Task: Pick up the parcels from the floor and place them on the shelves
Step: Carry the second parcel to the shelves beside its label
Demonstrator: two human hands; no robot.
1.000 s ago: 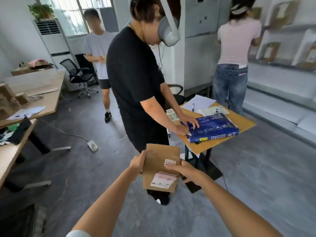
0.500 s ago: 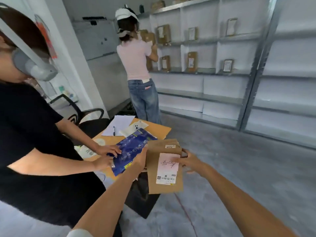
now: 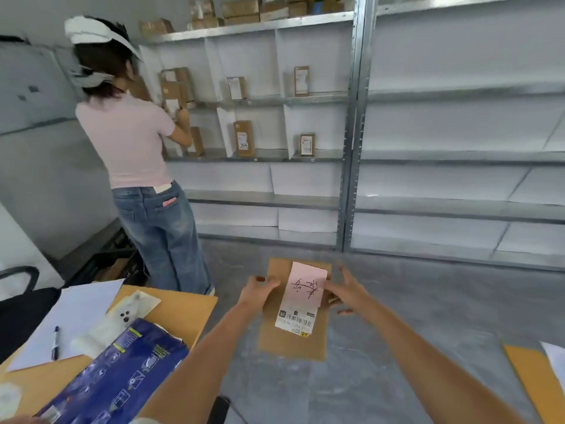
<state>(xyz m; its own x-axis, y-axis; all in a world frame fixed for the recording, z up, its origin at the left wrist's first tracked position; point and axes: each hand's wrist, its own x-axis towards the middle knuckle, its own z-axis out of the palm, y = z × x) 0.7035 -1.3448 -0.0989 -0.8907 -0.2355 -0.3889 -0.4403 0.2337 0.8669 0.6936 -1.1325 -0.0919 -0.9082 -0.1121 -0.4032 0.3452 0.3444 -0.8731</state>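
I hold a flat brown cardboard parcel point(image 3: 290, 341) upright in front of me, its pink and white label with black handwriting facing me. My left hand point(image 3: 258, 293) grips its left edge near the top. My right hand point(image 3: 345, 293) touches its right edge, fingers spread. Beyond the parcel stand grey metal shelves point(image 3: 354, 127). Several brown parcels point(image 3: 243, 138) stand upright in the left bay's compartments, and more boxes point(image 3: 241, 10) sit on the top shelf. The right bay's shelves point(image 3: 464, 154) show only white backing.
A person in a pink shirt and jeans point(image 3: 134, 166) stands at the left bay, handling parcels. At lower left an orange table point(image 3: 180, 307) carries a blue package point(image 3: 122, 374), papers and a pen. Another orange table corner point(image 3: 532, 377) shows at lower right. Grey floor lies between me and the shelves.
My view has swung right from the person in black at the table to face the shelves. The parcel stays in my hands, now held upright with its label toward me.
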